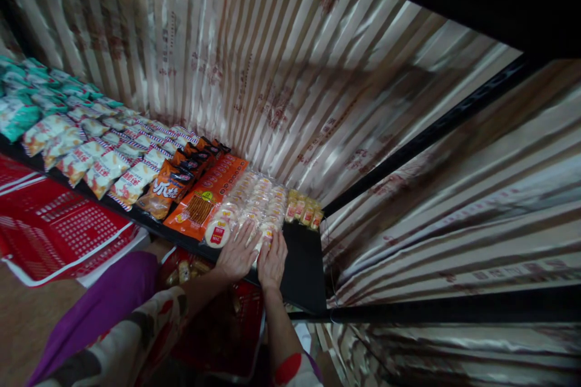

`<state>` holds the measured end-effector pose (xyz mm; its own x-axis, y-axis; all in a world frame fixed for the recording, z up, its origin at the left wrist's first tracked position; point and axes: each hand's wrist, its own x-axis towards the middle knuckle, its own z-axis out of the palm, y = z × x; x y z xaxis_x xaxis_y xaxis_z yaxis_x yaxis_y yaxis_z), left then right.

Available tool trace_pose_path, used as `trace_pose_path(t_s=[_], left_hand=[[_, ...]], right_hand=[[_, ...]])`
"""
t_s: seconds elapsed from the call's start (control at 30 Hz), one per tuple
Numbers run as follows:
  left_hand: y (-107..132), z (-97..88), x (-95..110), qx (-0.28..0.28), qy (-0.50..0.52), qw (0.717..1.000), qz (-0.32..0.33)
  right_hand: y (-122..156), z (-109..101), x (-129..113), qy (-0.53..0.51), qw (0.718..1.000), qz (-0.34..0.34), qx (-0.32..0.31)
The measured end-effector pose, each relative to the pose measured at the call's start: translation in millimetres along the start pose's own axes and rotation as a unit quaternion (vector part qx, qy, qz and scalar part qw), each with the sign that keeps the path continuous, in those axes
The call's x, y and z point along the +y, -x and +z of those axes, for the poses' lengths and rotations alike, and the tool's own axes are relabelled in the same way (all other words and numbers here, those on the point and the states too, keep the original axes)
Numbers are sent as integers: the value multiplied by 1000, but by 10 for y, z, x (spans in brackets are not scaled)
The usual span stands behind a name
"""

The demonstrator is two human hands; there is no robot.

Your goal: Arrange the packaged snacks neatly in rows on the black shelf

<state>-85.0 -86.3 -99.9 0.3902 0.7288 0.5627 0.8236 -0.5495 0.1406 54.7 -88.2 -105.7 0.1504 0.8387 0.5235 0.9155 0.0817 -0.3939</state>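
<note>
My left hand [237, 252] lies with outstretched fingers on the front packs of round white rice crackers [254, 199], which stand in rows on a black shelf [303, 266]. Close beside it, my right hand [272, 259] rests its extended fingers on the right-hand front pack. A bit of white wrapping shows between the two hands; what lies under the palms is hidden. To the left of the crackers is a flat orange snack packet [206, 199]. Small yellowish wrapped snacks [305, 210] sit at the back right of the crackers.
Further left stand orange-and-black bags [167, 187], white snack bags [106, 163] and green bags [18, 115]. Red baskets [59, 217] are below the shelf edge, one under my arms holding packets. Striped sheeting [272, 72] hangs behind; a black post [408, 139] rises at the right.
</note>
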Motion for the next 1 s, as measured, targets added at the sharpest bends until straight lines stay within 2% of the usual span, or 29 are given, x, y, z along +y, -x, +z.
trace_pose_path(t_s=[0.2, 0.43, 0.57, 0.7, 0.8, 0.9, 1.0], left_hand=[[23, -3, -4, -16, -8, 1000, -4], [11, 35, 13, -31, -3, 999, -13], [-6, -17, 4, -21, 0, 1000, -9], [34, -218, -129, -10, -2, 1000, -8], [116, -341, -308, -4, -10, 999, -39], [186, -342, -466, 1, -21, 998, -60], [204, -282, -530, -6, -30, 998, -57]], right_hand=[[21, 5, 18, 23, 999, -24, 24], [19, 23, 41, 44, 997, -59, -10], [14, 19, 36, 53, 997, -59, 15], [16, 6, 29, 74, 995, -51, 47], [16, 12, 15, 93, 993, -59, 34], [13, 23, -3, 103, 992, -70, 7], [7, 31, -7, 111, 991, -70, 4]])
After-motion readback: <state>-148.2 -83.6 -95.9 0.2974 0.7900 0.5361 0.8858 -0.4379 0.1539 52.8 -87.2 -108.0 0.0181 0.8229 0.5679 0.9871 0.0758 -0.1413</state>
